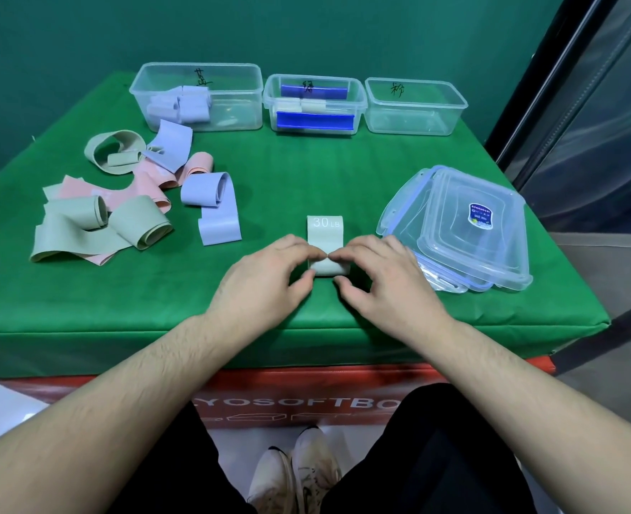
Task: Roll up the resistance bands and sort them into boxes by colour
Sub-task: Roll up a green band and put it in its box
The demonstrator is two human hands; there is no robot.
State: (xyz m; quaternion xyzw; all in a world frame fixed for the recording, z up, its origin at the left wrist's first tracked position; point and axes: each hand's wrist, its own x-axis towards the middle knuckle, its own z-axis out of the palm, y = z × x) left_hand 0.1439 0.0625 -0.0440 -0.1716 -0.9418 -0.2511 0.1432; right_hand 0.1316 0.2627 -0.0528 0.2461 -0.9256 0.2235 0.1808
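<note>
Left of the pale green band (325,239), a heap of loose bands (128,194) is crowding the green cloth (306,172), while bare cloth is lying open behind the band up to three clear boxes (306,102) and stacked lids (466,231) are sitting to its right. The left hand (265,280) and right hand (380,280) are pinching the band's rolled near end, its flat "30 LB" end lying just beyond, near the cloth's front edge.

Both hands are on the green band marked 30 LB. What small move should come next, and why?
Probably roll on toward the far end. The left hand and right hand pinch a roll at the near end of the green band, while the stretch printed 30 LB lies flat on the table, unrolled. Boxing it likely comes after.
</note>
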